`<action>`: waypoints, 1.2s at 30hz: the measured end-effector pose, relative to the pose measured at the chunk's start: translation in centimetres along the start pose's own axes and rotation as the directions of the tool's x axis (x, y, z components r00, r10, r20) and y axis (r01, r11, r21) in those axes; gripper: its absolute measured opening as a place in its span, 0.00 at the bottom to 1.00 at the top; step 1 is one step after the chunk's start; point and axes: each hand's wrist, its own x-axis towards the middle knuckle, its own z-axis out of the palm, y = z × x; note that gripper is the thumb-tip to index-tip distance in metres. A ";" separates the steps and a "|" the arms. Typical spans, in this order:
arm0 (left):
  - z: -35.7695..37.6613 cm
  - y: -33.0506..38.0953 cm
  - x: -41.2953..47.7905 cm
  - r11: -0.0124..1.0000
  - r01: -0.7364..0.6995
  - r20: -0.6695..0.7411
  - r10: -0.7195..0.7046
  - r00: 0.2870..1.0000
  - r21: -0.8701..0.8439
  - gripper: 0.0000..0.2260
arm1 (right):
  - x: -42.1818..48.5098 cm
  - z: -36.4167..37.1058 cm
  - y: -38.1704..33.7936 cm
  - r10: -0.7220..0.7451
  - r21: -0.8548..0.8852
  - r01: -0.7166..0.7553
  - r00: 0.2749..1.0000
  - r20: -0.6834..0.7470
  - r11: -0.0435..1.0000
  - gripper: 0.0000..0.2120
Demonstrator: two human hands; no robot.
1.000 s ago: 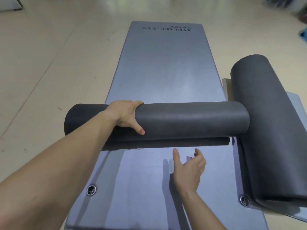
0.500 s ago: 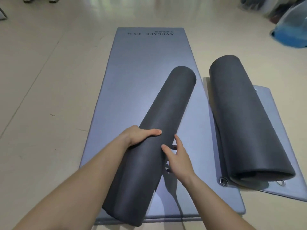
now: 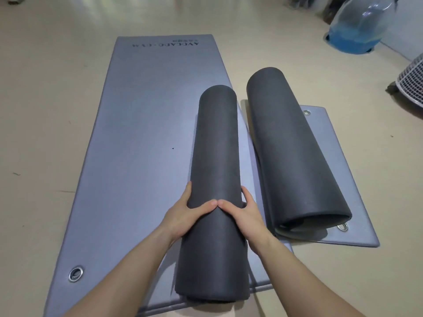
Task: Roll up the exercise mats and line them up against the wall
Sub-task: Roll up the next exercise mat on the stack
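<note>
Left hand (image 3: 185, 216) and right hand (image 3: 248, 216) around rolled mat (image 3: 217, 145)

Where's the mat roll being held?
The held roll is centre of the head view, over the flat mat's right edge, left of the second roll.

The flat mat (image 3: 137, 133) is cut off below and partly hidden by the nearer rolled mat (image 3: 216, 145). The jug (image 3: 359, 26) is blurred.

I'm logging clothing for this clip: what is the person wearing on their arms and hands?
Nothing visible: the left hand and right hand are ungloved, with no rings showing, and both forearms are bare to the frame edge, without sleeves, watch or bracelet.
</note>
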 end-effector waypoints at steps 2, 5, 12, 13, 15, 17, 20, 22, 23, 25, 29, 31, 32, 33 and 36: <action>2.1 1.2 1.0 0.997 0.009 -0.013 -0.010 1.000 -0.074 0.51 | 0.0 -1.4 -0.9 -0.062 -0.096 0.054 0.994 -0.085 0.994 0.23; 5.0 3.3 2.3 0.997 0.008 -0.066 -0.014 0.998 -0.078 0.52 | 0.2 -3.0 -2.6 -0.166 -0.465 0.056 0.966 -0.197 0.883 0.27; 8.5 6.4 5.3 0.999 0.000 -0.083 -0.004 0.997 -0.044 0.51 | 1.6 -5.4 -3.5 -0.291 -0.785 0.024 0.936 -0.200 0.619 0.33; 9.0 6.9 5.8 0.999 -0.003 -0.079 0.000 0.997 -0.037 0.52 | 1.9 -6.1 -3.6 -0.292 -0.795 0.015 0.934 -0.205 0.606 0.34; 10.3 7.7 6.8 0.999 -0.007 -0.070 0.005 0.998 -0.034 0.53 | 2.6 -7.6 -3.9 -0.294 -0.816 0.003 0.934 -0.205 0.578 0.34; 11.8 8.4 7.5 0.998 -0.011 -0.063 0.008 0.998 -0.054 0.51 | 3.2 -9.2 -4.3 -0.306 -0.826 -0.005 0.927 -0.215 0.564 0.33; 14.8 9.3 8.4 0.996 -0.026 -0.045 0.022 0.999 -0.089 0.51 | 4.0 -12.2 -4.8 -0.317 -0.838 -0.016 0.921 -0.225 0.546 0.33; 16.8 10.0 9.1 0.995 -0.028 -0.048 0.023 0.999 -0.099 0.54 | 4.6 -14.5 -5.1 -0.319 -0.842 -0.008 0.923 -0.213 0.539 0.33; 17.7 10.3 9.5 0.995 -0.021 -0.046 0.017 0.999 -0.094 0.55 | 4.9 -15.6 -5.1 -0.324 -0.843 -0.002 0.923 -0.209 0.538 0.33; 19.6 10.7 10.5 0.997 -0.016 -0.058 0.012 0.998 -0.074 0.57 | 5.6 -17.7 -5.1 -0.334 -0.852 0.006 0.921 -0.199 0.524 0.35; 24.3 11.4 11.6 0.997 -0.032 -0.064 0.027 0.998 -0.065 0.52 | 6.7 -22.1 -4.4 -0.305 -0.891 0.004 0.940 -0.151 0.455 0.48; 26.4 12.0 12.5 0.996 -0.049 -0.071 0.043 0.997 -0.079 0.50 | 7.5 -24.3 -4.1 -0.316 -0.914 0.006 0.939 -0.134 0.406 0.50; 27.0 12.3 13.1 0.995 -0.052 -0.071 0.047 0.996 -0.081 0.50 | 8.1 -25.3 -4.1 -0.322 -0.920 0.008 0.938 -0.128 0.391 0.50; 27.4 12.7 13.7 0.995 -0.054 -0.067 0.048 0.997 -0.081 0.51 | 8.6 -26.1 -4.2 -0.323 -0.921 0.012 0.938 -0.124 0.388 0.50; 27.5 14.1 15.1 0.998 -0.037 -0.033 0.036 0.999 -0.049 0.53 | 10.0 -27.3 -4.5 -0.327 -0.908 0.012 0.935 -0.138 0.418 0.46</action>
